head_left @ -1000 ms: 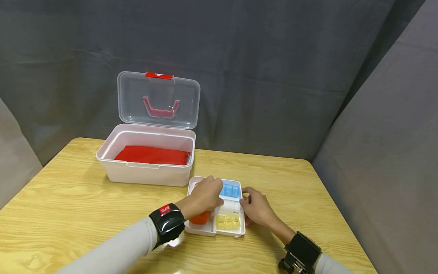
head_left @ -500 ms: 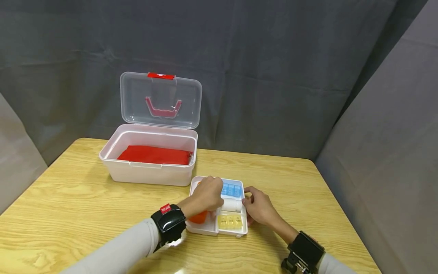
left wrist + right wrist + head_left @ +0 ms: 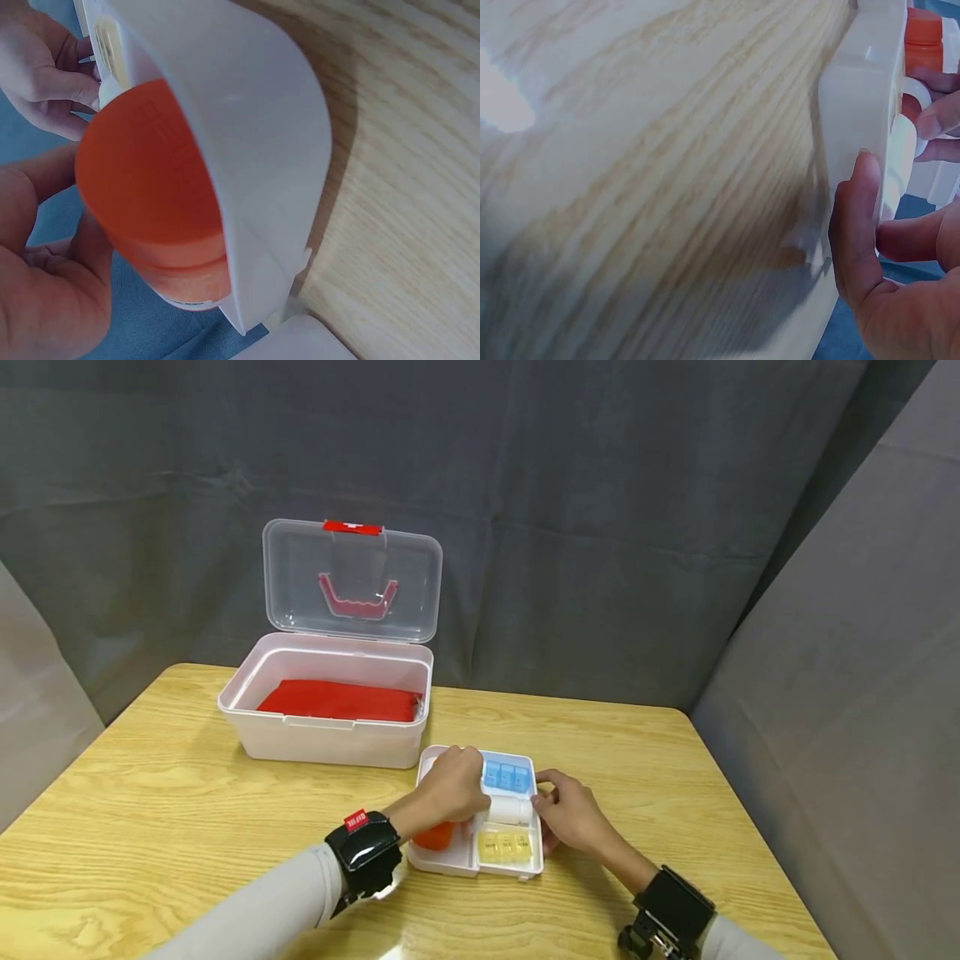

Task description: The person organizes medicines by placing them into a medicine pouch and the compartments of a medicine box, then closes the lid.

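Note:
A shallow white pill case [image 3: 442, 863] lies on the table, split into compartments. My left hand [image 3: 448, 783] reaches over its left part, and in the right wrist view its fingers pinch a white ring-shaped piece [image 3: 922, 88] at the end of a white cylinder [image 3: 510, 811]. Beneath that hand, an orange-capped bottle [image 3: 150, 165] occupies the left compartment. My right hand [image 3: 572, 814] grips the case's right wall between finger and thumb. Above and below the white cylinder sit a blue lidded pill organizer [image 3: 507, 776] and a yellow one [image 3: 504, 847].
Behind and left of the case stands a translucent first-aid box [image 3: 330, 742] with its clear lid [image 3: 352, 560] raised. Inside it lies a red pouch [image 3: 337, 700]. A dark curtain [image 3: 600, 527] hangs along the table's back edge.
The head view has shifted slightly. My left wrist has tilted a little while its hand stays at the white cylinder; my right hand keeps its hold on the case's right wall.

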`<state>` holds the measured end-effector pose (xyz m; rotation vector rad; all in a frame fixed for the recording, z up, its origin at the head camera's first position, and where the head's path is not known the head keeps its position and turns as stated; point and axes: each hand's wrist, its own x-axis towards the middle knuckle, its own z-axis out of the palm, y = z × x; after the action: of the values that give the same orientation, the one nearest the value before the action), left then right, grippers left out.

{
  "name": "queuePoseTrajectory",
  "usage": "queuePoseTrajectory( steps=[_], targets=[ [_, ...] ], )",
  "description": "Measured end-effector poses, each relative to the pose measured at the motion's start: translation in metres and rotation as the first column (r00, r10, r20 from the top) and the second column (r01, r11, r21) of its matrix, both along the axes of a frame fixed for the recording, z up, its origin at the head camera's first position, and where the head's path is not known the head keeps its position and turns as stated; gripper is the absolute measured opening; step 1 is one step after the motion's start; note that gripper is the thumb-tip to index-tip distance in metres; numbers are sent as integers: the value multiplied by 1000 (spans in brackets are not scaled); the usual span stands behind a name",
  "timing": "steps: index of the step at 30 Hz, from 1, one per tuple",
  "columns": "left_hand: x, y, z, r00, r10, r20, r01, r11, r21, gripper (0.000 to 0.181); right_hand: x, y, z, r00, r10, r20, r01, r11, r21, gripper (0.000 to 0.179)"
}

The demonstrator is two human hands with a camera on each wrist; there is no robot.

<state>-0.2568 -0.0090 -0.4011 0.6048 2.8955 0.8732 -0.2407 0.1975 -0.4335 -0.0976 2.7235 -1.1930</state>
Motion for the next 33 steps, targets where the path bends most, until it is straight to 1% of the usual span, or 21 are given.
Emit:
queuePoseTrajectory(
  steps=[4, 6, 9, 11, 16, 19, 22, 25, 27, 30, 33],
  targets=[
    [0, 0, 1, 1000, 0, -1, 0, 1000, 5, 32, 1, 3, 5, 999, -10, 53, 13, 998, -54, 40],
    [0, 1, 3, 1000, -1, -2, 1, 1000, 10, 38, 1, 6, 9, 998, -11, 64, 15, 998, -68, 41],
    [0, 3, 11, 1000, -3, 1, 3, 1000, 23, 45, -1, 12, 20, 998, -8, 68, 14, 997, -77, 42],
    [-1, 5, 19, 1000, 1, 5, -1, 999, 41, 48, -4, 16, 29, 998, -13, 66, 19, 996, -83, 42],
    [-6, 10, 44, 1000, 11, 11, -12, 997, 72, 46, -12, 24, 57, 998, -24, 59, 30, 994, -108, 43],
    [-11, 12, 63, 1000, 8, 16, -9, 997, 72, 43, -13, 28, 74, 999, -24, 36, 28, 993, -117, 44],
    [-17, 10, 86, 999, 19, 30, -21, 997, 71, 37, -15, 27, 91, 1000, -23, -18, 21, 993, -118, 44],
    [-24, 4, 108, 998, 46, 50, -49, 996, 74, 32, -19, 21, 108, 996, -17, -91, 6, 993, -116, 44],
    [-30, -3, 121, 996, 66, 60, -70, 995, 70, 31, -23, 15, 118, 991, -11, -131, -5, 993, -120, 44],
    [-38, -15, 136, 993, 103, 57, -106, 993, 49, 30, -28, 5, 128, 985, -13, -169, -11, 990, -140, 44],
    [-47, -29, 148, 986, 149, 72, -152, 988, 36, 25, -33, -5, 131, 983, -32, -180, -1, 984, -179, 45]
  ],
)
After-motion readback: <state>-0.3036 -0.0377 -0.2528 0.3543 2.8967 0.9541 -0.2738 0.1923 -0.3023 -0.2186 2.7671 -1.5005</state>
